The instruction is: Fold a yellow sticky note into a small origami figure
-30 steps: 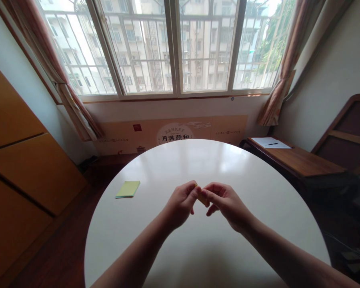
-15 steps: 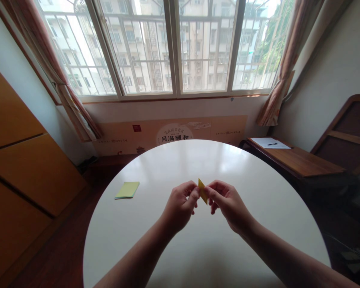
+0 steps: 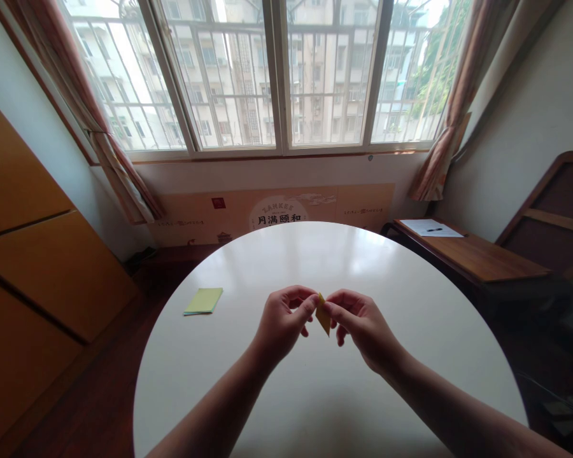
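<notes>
A small folded piece of yellow paper (image 3: 323, 319) is held up above the round white table (image 3: 286, 401), between my two hands. My left hand (image 3: 286, 321) pinches its upper left edge between thumb and forefinger. From the other side, my right hand (image 3: 357, 315) grips it near the top with thumb and fingers. The paper's pointed lower end hangs free below the fingertips. Its exact folds are too small to make out. Off to the left on the table lies a pad of sticky notes (image 3: 203, 301), yellow-green on top with a bluish layer beneath.
Behind the table stands a printed cardboard panel (image 3: 353, 203) under a barred window (image 3: 325, 83). To the right, a wooden bench (image 3: 496, 254) carries a white sheet (image 3: 417, 228) with a pen on it. A wooden cabinet (image 3: 33, 280) fills the left side.
The folded paper sits slightly lower in my fingers, with more of it showing below them. Both hands have shifted only a little, and the pinch moved toward the paper's top.
</notes>
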Tool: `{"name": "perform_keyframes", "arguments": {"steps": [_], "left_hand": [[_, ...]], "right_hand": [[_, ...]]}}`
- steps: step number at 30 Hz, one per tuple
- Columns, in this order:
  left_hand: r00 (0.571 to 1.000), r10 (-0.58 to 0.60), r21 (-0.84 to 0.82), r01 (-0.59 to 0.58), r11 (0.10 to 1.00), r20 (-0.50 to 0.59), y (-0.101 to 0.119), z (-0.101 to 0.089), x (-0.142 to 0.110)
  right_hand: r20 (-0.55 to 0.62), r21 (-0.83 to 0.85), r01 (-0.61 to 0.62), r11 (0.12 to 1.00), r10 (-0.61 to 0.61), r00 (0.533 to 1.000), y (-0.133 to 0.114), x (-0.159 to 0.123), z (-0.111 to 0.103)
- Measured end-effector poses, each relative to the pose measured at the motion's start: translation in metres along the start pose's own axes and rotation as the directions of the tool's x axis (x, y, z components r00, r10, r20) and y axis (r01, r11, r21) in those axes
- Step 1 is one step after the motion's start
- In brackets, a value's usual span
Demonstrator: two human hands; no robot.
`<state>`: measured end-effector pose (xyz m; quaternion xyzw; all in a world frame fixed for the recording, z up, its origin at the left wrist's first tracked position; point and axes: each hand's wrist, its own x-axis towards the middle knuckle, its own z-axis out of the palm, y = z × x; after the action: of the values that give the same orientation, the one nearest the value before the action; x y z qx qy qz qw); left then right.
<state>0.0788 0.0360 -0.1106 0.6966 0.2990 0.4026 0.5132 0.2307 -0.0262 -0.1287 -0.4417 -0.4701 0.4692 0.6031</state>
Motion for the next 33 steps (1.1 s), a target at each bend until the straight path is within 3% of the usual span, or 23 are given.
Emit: {"name": "perform_keyframes", "arguments": {"steps": [8, 14, 18, 23, 33], "left_hand": [[0.999, 0.048, 0.08, -0.048, 0.996, 0.004, 0.001, 0.0, -0.002], [0.989, 0.126, 0.188, -0.11, 0.976, -0.076, -0.002, 0.001, -0.003], [0.993, 0.107, 0.078, -0.102, 0.992, -0.058, 0.001, -0.004, -0.001], [0.992, 0.1, -0.046, -0.097, 0.994, 0.077, 0.004, -0.015, 0.004], [0.948, 0.284, 0.277, -0.314, 0.908, 0.142, 0.009, -0.023, 0.003]], "right_hand": [[-0.003, 0.054, 0.004, 0.999, -0.004, 1.0, -0.002, 0.0, 0.003], [0.018, 0.083, -0.045, 0.995, 0.044, 0.999, -0.001, 0.002, 0.003], [0.07, 0.126, -0.088, 0.988, 0.079, 0.994, 0.001, 0.003, 0.0], [0.153, 0.147, -0.123, 0.981, 0.101, 0.983, -0.002, 0.001, 0.0], [0.185, 0.159, -0.179, 0.971, 0.149, 0.971, -0.004, 0.002, -0.001]]}}
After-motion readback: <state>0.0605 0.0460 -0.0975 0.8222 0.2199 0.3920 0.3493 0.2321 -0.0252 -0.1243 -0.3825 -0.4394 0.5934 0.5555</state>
